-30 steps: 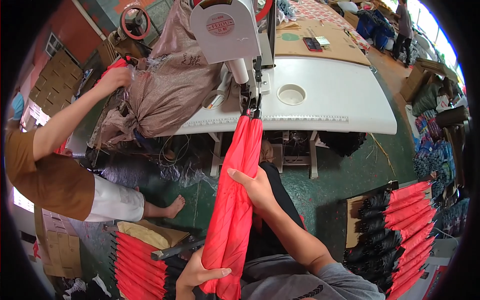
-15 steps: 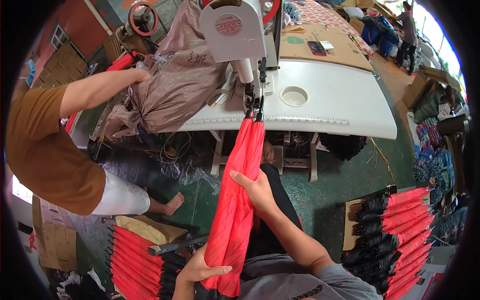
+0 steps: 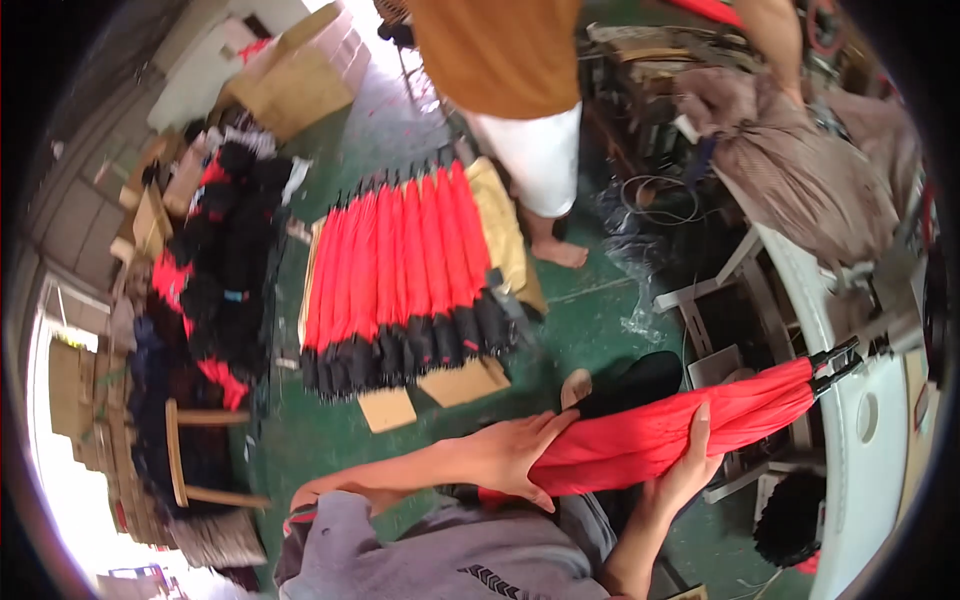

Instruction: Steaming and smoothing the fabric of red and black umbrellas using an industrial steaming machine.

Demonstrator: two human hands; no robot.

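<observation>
Two folded red umbrellas [image 3: 620,440] lie side by side across my lap, their dark tips over the edge of the white sewing machine table [image 3: 868,490]. My left hand [image 3: 505,455] grips them at the end nearer my body. Around their middle my right hand [image 3: 682,475] is closed, its thumb lying along the red cloth. The black ends of the umbrellas are hidden behind my left hand and body.
Many red umbrellas with black ends [image 3: 400,260] lie in a row on cardboard on the floor. A person [image 3: 500,60] in a brown top and white shorts stands beyond, near a tied brown sack [image 3: 820,180]. Black and red cloth [image 3: 225,260] and a wooden frame [image 3: 175,455] are at left.
The view has swung left, bringing the row of red umbrellas to the middle and leaving most of the machine out of sight. Both hands still hold the two umbrellas.
</observation>
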